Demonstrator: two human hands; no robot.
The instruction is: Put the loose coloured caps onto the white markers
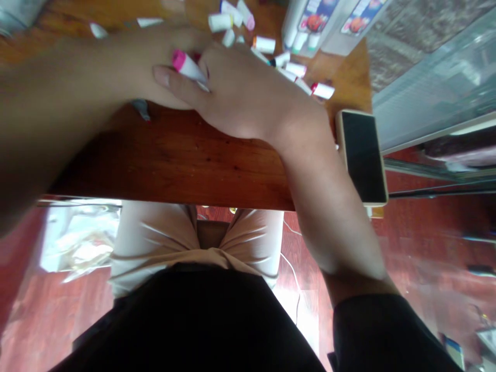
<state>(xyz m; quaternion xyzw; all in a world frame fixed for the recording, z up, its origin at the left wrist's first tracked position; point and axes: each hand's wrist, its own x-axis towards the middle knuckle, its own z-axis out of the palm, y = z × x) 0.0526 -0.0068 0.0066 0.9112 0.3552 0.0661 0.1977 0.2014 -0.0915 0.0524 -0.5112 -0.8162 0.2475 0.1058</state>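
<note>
A white marker with a pink end point(188, 66) lies between the thumb and fingers of my right hand point(240, 85), which is closed on it. My left hand point(182, 39) is blurred and crosses behind my right hand. Its fingers are hidden, so I cannot tell what they hold. Just beyond both hands, several short white markers with coloured ends are scattered on the wooden table point(186, 165), among them an orange-ended marker point(264, 44) and a red-ended marker point(323, 91). A small grey piece point(141, 109) shows below my left forearm.
Two whitish plastic containers point(306, 26) with printed labels stand at the back right. A phone point(364, 155) in a pale case rests at the table's right edge. Beyond that edge is a glass panel point(434, 98). A white cable point(292, 268) trails across the reddish floor.
</note>
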